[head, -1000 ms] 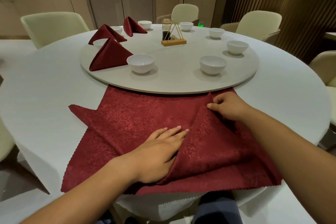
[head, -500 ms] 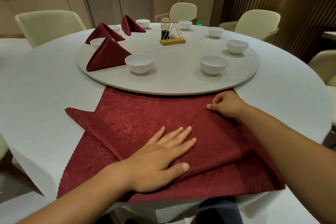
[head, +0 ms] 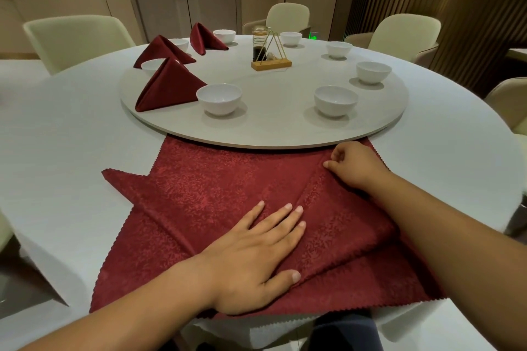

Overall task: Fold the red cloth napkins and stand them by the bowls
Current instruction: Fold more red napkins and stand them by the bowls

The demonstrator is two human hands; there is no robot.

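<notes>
Right grip (head: 353, 165) pinches the folded-over corner of the red cloth napkin (head: 214, 194), fingers curled on it, centre right of frame, just short of the turntable (head: 285, 139) rim. Left grip (head: 256, 259) is released: palm flat, fingers straight, pressing the napkin at lower centre, fingertips (head: 298, 209) on the flap's edge.

The napkin lies spread on the surface (head: 71, 151) straight ahead of you, between the turntable and the near lip. Its far edge disappears under the rim.

The flap edge runs diagonally from your right pinch down-left to your left fingertips, so the right grip is on the corner that moves and the left only anchors.

Open room, as I judge it, is the surface at frame left. Nearest bowl (head: 219, 98) sits just past the rim, and three folded napkins (head: 168, 85) stand upper left.
</notes>
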